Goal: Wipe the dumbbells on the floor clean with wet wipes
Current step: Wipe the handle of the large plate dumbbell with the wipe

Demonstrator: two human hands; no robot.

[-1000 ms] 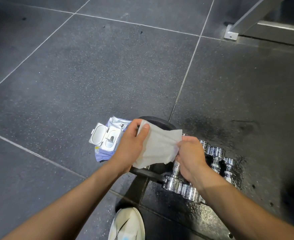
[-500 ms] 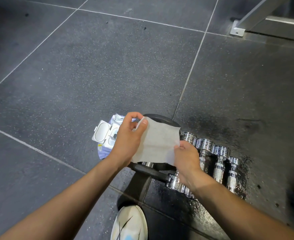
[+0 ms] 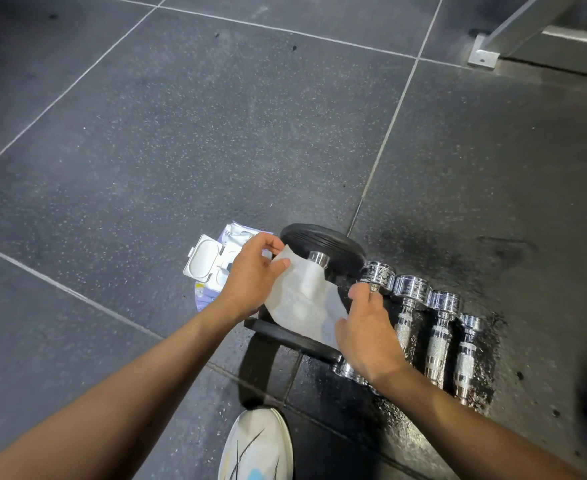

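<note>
A white wet wipe (image 3: 304, 301) is spread between my hands over a large dumbbell with black plates (image 3: 323, 242). My left hand (image 3: 250, 275) pinches the wipe's upper left corner. My right hand (image 3: 368, 332) holds its right edge, close to the row of chrome dumbbells (image 3: 441, 327) lying side by side on the wet floor. The large dumbbell's chrome bar end (image 3: 318, 258) shows above the wipe; its handle is hidden under the wipe. The near plate (image 3: 285, 337) pokes out below.
An open pack of wet wipes (image 3: 212, 268) lies on the floor left of the black dumbbell, partly behind my left hand. My white shoe (image 3: 255, 445) is at the bottom. A metal frame foot (image 3: 484, 57) stands at the top right. The floor is dark rubber tile.
Both hands have lowered the wipe from mid-air down onto the large dumbbell. My right hand has shifted to the wipe's right edge, and the chrome dumbbells are more exposed.
</note>
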